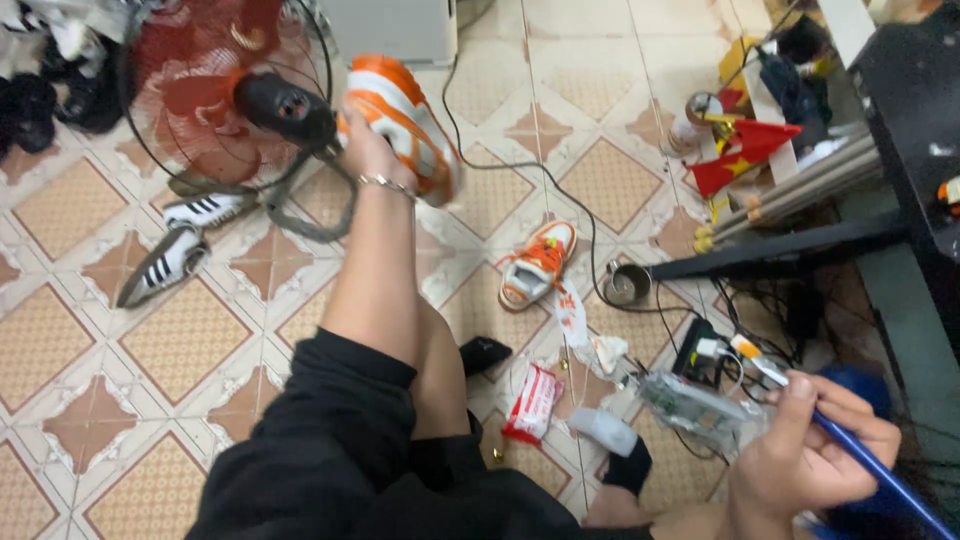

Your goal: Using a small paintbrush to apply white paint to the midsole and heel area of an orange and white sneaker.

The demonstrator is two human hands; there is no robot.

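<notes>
Head view shows the left hand (365, 150) raised above the tiled floor (70, 340), its grip closed on an orange and white leather sneaker (405, 120). That shoe sits just right of and above the fingers, its long axis slanting from upper left down to lower right. A matching orange and white sneaker (535, 265) lies on the floor. At far right, the right hand (815, 450) has its grip wrapped round a slim blue brush handle (870, 465), which runs toward the lower right.
</notes>
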